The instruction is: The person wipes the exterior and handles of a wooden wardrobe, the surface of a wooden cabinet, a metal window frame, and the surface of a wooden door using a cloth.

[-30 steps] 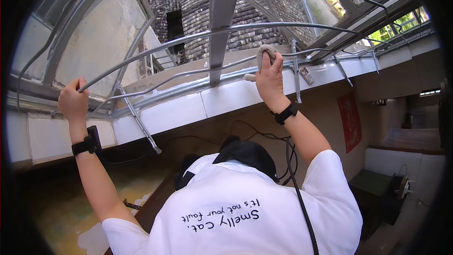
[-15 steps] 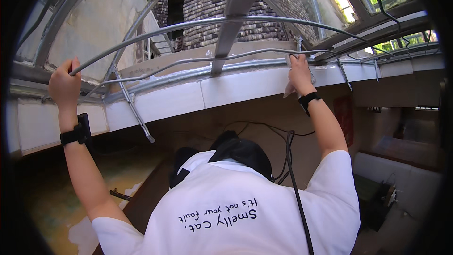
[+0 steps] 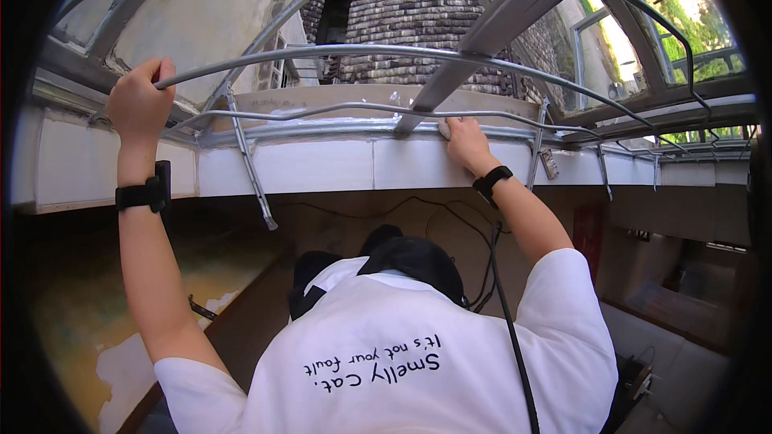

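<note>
My left hand [image 3: 141, 106] is closed around the left end of a grey metal bar [image 3: 338, 50] that bows across the window opening. My right hand [image 3: 468, 146] is closed and pressed to the silvery window track [image 3: 330, 129], just right of a dark metal post [image 3: 466, 48]. A bit of pale, crumpled cloth [image 3: 444, 129] shows at its fingers; the rest is hidden under the hand. A thinner wavy rod [image 3: 322, 112] runs just above the right hand's fingers.
A white tiled sill [image 3: 322, 165] lies below the track. Metal stays [image 3: 251, 165] hang over its edge, and a small greyish block [image 3: 549, 163] sits by the right one. A black cable [image 3: 505, 297] runs down beside me. Outside is a tiled roof [image 3: 410, 16].
My right hand has moved left along the track, from beside the right metal stay to near the dark post. The left hand keeps its grip on the bar. The view has shifted somewhat.
</note>
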Demonstrator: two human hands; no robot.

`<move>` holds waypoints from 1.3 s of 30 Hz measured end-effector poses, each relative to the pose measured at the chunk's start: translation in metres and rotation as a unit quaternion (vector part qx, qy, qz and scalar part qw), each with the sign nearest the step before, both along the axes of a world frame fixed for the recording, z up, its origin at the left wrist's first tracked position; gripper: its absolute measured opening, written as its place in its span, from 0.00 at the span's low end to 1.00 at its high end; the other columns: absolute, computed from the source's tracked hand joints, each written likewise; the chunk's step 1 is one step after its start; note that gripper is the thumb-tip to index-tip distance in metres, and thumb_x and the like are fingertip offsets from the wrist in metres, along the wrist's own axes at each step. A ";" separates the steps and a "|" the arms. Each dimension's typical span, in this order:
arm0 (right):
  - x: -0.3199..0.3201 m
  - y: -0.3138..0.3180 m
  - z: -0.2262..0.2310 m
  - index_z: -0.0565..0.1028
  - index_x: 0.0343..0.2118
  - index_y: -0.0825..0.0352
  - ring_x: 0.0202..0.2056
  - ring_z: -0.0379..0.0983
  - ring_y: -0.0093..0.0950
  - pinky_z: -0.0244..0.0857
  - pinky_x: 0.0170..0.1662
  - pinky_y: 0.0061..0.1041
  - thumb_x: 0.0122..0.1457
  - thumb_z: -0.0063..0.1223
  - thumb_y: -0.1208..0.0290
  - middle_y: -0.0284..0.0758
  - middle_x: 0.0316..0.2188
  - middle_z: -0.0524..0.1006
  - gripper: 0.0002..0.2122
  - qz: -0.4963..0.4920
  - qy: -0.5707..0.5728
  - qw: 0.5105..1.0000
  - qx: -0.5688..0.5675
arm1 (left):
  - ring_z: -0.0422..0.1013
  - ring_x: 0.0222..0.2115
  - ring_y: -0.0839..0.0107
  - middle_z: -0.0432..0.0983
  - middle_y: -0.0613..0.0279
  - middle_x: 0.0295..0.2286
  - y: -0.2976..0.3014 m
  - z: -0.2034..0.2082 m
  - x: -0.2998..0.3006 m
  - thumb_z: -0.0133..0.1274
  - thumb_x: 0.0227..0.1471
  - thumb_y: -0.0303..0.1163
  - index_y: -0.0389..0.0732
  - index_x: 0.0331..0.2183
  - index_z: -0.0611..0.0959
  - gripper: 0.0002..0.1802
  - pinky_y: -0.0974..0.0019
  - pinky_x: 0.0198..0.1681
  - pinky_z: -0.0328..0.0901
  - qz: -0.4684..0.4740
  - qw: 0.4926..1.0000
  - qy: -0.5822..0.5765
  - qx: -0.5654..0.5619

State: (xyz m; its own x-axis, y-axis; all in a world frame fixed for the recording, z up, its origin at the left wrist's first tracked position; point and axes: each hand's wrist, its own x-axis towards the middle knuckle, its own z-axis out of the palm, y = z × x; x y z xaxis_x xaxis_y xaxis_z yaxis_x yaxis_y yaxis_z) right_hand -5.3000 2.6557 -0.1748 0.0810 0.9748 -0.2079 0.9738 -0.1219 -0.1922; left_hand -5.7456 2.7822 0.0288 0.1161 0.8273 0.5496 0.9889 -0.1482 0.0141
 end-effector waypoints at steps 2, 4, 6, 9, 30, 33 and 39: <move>-0.035 0.003 0.000 0.70 0.37 0.69 0.39 0.66 0.47 0.63 0.43 0.41 0.48 0.44 0.76 0.50 0.35 0.71 0.11 0.029 0.026 0.999 0.011 | 0.68 0.19 0.51 0.70 0.54 0.15 0.000 0.001 0.002 0.47 0.48 0.44 0.43 0.16 0.76 0.18 0.55 0.19 0.61 -0.003 1.000 0.002 -0.014; -0.052 0.015 -0.011 0.71 0.33 0.68 0.41 0.66 0.46 0.61 0.46 0.40 0.48 0.45 0.75 0.50 0.35 0.71 0.09 0.061 -0.011 0.997 -0.056 | 0.69 0.19 0.51 0.70 0.54 0.15 0.000 -0.001 0.000 0.47 0.48 0.44 0.43 0.16 0.75 0.18 0.55 0.19 0.61 -0.007 1.000 0.000 -0.002; -0.043 0.006 -0.013 0.73 0.31 0.69 0.40 0.66 0.46 0.59 0.48 0.36 0.48 0.46 0.75 0.49 0.33 0.72 0.08 0.061 0.006 0.998 -0.006 | 0.69 0.19 0.51 0.70 0.54 0.15 0.000 0.000 0.001 0.47 0.48 0.44 0.43 0.16 0.75 0.18 0.55 0.19 0.61 -0.006 1.000 -0.003 0.009; -0.014 -0.004 0.009 0.70 0.44 0.68 0.37 0.70 0.38 0.59 0.49 0.29 0.42 0.42 0.82 0.43 0.34 0.73 0.21 -0.020 0.378 0.925 0.018 | 0.69 0.19 0.51 0.70 0.55 0.15 0.002 -0.002 0.003 0.46 0.49 0.44 0.43 0.16 0.74 0.18 0.55 0.19 0.61 -0.009 1.000 0.005 0.000; -0.049 -0.020 0.292 0.69 0.38 0.73 0.28 0.71 0.22 0.66 0.32 0.21 0.45 0.41 0.82 0.34 0.30 0.74 0.14 -0.053 0.602 0.703 0.375 | 0.71 0.23 0.50 0.74 0.53 0.20 -0.007 0.006 0.002 0.47 0.47 0.41 0.43 0.21 0.79 0.14 0.52 0.25 0.65 -0.013 0.999 -0.010 -0.032; -0.046 -0.001 0.303 0.69 0.35 0.73 0.27 0.71 0.22 0.66 0.30 0.21 0.45 0.44 0.81 0.33 0.27 0.75 0.12 -0.009 0.567 0.776 0.276 | 0.70 0.21 0.50 0.73 0.53 0.18 -0.010 0.009 0.009 0.46 0.46 0.39 0.42 0.17 0.78 0.14 0.54 0.23 0.64 -0.034 0.999 -0.018 0.003; -0.029 0.013 0.276 0.73 0.31 0.71 0.27 0.70 0.24 0.64 0.32 0.26 0.42 0.48 0.79 0.35 0.25 0.75 0.11 0.024 0.359 0.900 0.244 | 0.69 0.18 0.50 0.72 0.51 0.16 -0.008 0.005 0.005 0.46 0.47 0.38 0.42 0.16 0.77 0.15 0.54 0.21 0.63 -0.047 0.998 -0.022 0.032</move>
State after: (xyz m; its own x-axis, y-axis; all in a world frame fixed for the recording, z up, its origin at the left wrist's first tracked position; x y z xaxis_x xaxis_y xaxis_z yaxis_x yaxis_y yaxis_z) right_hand -5.3285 2.6683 0.1015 0.0512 0.9628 0.2655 0.5787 0.1880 -0.7935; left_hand -5.7406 2.7740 0.0337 0.1665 0.7770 0.6071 0.9692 -0.2423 0.0443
